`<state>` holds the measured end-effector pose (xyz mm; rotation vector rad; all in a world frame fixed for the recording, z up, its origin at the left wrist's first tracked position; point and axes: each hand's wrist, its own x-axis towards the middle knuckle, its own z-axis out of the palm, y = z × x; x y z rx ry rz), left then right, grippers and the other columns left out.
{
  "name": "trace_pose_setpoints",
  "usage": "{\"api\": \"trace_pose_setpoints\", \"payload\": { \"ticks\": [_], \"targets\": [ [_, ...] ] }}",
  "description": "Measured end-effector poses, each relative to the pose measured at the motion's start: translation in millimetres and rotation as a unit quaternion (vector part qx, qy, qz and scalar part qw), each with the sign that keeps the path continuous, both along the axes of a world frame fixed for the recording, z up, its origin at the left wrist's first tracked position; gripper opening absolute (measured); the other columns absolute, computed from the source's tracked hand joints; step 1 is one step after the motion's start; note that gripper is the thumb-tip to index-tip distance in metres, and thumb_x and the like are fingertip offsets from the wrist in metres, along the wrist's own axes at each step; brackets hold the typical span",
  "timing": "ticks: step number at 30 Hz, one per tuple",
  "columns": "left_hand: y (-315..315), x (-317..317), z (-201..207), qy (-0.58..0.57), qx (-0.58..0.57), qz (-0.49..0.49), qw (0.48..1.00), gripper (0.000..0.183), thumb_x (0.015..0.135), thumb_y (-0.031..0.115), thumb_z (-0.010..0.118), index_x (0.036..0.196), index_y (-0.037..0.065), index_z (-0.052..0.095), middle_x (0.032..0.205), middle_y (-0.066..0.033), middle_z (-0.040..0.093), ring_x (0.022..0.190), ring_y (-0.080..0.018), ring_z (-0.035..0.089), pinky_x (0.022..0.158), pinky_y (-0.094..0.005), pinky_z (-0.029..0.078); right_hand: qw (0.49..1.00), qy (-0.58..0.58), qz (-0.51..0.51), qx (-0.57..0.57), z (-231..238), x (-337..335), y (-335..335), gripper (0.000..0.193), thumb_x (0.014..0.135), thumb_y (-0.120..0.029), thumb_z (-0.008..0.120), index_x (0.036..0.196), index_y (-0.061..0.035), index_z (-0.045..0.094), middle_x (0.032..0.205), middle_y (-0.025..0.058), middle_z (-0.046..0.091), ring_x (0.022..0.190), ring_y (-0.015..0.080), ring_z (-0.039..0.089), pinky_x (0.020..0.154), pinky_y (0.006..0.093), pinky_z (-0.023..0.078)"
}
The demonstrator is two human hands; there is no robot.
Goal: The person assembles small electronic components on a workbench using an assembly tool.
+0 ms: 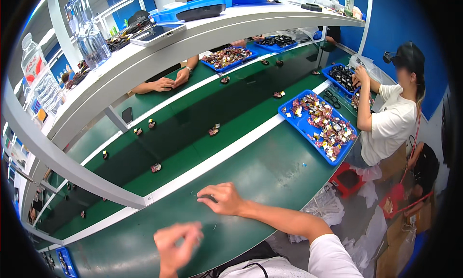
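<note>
My right hand (pixel 223 199) is closed over the green bench in front of me, its fingers round a small dark piece (pixel 208 198) that shows only in part. To its left and closer to me is my left hand (pixel 176 244), raised above the bench with its fingers curled. Motion smears those fingers, and I cannot see anything between them. The green bench top (pixel 255 172) lies beneath both hands, with a thin pale scrap (pixel 215 226) near my left hand.
A blue tray (pixel 316 143) heaped with small wired parts sits at the bench's right. Beyond a white rail, a dark green belt (pixel 188 148) carries scattered parts. A metal shelf post (pixel 103 181) rises at left. Another person (pixel 393 109) works at right; someone's hands (pixel 169 82) rest across the belt.
</note>
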<state>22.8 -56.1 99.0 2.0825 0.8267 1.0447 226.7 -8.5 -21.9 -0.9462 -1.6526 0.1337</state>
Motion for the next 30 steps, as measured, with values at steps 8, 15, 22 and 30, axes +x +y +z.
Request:
{"api": "trace_pose_setpoints", "payload": {
  "ticks": [8, 15, 22, 30],
  "targets": [
    [-41, -33, 21, -0.129, -0.014, -0.256, 0.958, 0.017, 0.087, 0.008, 0.067, 0.102, -0.001, 0.065, 0.103, -0.0176, 0.068, 0.074, -0.0287, 0.068, 0.063, -0.0318, 0.054, 1.000, -0.003, 0.011, -0.026, -6, -4, 6, 0.012, 0.081, -0.008, 0.078, 0.088, -0.0070, 0.068, 0.082, 0.0038, 0.073, 0.057, 0.0233, 0.066, 0.052, 0.0314, 0.050],
    [-37, -35, 19, -0.167, -0.004, -0.294, 0.941, 0.019, 0.087, 0.009, 0.067, 0.103, -0.001, 0.065, 0.104, -0.0178, 0.068, 0.075, -0.0288, 0.068, 0.064, -0.0317, 0.054, 0.998, -0.005, 0.018, -0.054, -9, -5, 3, 0.012, 0.080, -0.008, 0.078, 0.087, -0.0075, 0.068, 0.082, 0.0038, 0.073, 0.059, 0.0238, 0.067, 0.052, 0.0320, 0.051],
    [-35, -37, 11, -0.202, -0.009, -0.317, 0.927, 0.021, 0.087, 0.009, 0.067, 0.104, -0.001, 0.065, 0.104, -0.0180, 0.068, 0.075, -0.0288, 0.068, 0.065, -0.0317, 0.054, 0.998, 0.005, 0.003, -0.069, -8, -4, 4, 0.012, 0.081, -0.010, 0.078, 0.088, -0.0080, 0.068, 0.077, 0.0060, 0.073, 0.061, 0.0225, 0.069, 0.052, 0.0308, 0.050],
    [-48, -41, 3, -0.238, -0.036, -0.312, 0.919, 0.023, 0.086, 0.010, 0.068, 0.106, -0.001, 0.065, 0.105, -0.0183, 0.068, 0.076, -0.0289, 0.068, 0.066, -0.0316, 0.054, 0.999, 0.022, 0.004, -0.038, -10, -6, 8, 0.014, 0.079, -0.009, 0.082, 0.086, -0.0068, 0.071, 0.074, 0.0035, 0.071, 0.046, 0.0170, 0.055, 0.047, 0.0299, 0.045]
  ]
}}
